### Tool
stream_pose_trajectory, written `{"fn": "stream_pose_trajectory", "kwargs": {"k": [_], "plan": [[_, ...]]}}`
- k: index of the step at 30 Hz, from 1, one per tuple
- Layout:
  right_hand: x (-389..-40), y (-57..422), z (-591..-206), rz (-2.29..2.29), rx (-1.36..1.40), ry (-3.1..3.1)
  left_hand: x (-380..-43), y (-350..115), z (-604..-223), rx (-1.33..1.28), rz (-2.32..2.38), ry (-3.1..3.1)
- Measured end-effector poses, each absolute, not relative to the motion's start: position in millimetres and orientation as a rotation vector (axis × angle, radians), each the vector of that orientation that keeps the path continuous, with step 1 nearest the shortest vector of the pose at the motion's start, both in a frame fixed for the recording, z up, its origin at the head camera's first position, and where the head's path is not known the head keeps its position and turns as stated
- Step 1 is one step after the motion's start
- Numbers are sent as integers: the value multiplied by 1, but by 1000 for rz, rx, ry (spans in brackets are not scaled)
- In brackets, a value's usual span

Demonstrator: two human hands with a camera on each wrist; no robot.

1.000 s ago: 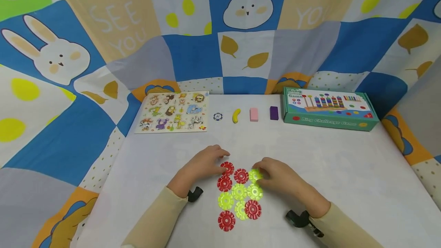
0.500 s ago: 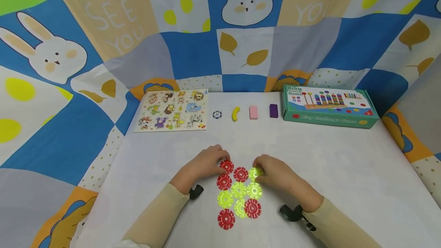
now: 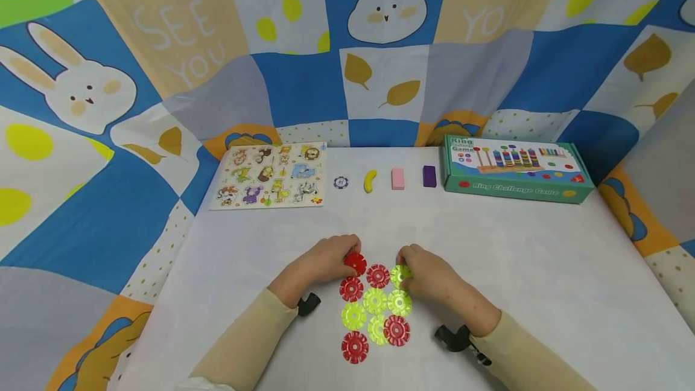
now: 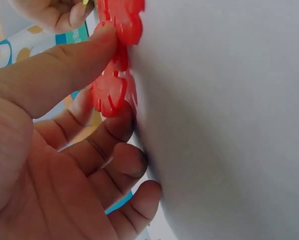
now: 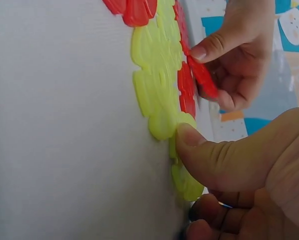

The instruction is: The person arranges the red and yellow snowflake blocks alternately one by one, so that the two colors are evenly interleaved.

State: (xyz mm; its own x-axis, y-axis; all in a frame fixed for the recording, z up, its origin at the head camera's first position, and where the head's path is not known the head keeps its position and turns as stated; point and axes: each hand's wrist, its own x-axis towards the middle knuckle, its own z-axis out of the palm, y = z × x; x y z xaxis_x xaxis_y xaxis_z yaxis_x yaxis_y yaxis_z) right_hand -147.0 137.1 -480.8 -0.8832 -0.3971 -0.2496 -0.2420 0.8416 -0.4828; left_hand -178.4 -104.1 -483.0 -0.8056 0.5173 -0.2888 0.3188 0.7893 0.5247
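Observation:
My left hand point(image 3: 324, 260) pinches a red notched plastic disc point(image 3: 356, 263) at the far left corner of a group of discs. In the right wrist view this red disc point(image 5: 203, 75) is tilted up between thumb and fingers. Across the group, my right hand point(image 3: 432, 274) pinches a yellow-green disc point(image 3: 399, 274) at the far right corner, thumb on its near side and fingers on its outer side. Between the two hands lies another red disc point(image 3: 377, 276). Nearer to me are several more yellow discs point(image 3: 374, 300) and red discs point(image 3: 355, 347); one red disc point(image 3: 397, 330) overlaps a yellow one.
Along the back of the white table point(image 3: 543, 264) stand an animal puzzle board point(image 3: 255, 197), a poker chip point(image 3: 341, 183), a toy banana point(image 3: 370, 181), a pink block point(image 3: 398, 178), a purple block point(image 3: 429, 177) and a green game box point(image 3: 518, 189). A patterned cloth point(image 3: 309, 89) hangs behind.
My left fingers have closed onto the red disc, which is now tilted. My right fingers have closed in on the yellow disc, and the right forearm has shifted slightly left.

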Motion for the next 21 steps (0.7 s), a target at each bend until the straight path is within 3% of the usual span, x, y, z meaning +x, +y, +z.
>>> {"fn": "stream_pose_trajectory", "kwargs": {"k": [21], "plan": [[-142,152,-492,-736,-594,2727,-173,-108,-480,729,566,2570]]}}
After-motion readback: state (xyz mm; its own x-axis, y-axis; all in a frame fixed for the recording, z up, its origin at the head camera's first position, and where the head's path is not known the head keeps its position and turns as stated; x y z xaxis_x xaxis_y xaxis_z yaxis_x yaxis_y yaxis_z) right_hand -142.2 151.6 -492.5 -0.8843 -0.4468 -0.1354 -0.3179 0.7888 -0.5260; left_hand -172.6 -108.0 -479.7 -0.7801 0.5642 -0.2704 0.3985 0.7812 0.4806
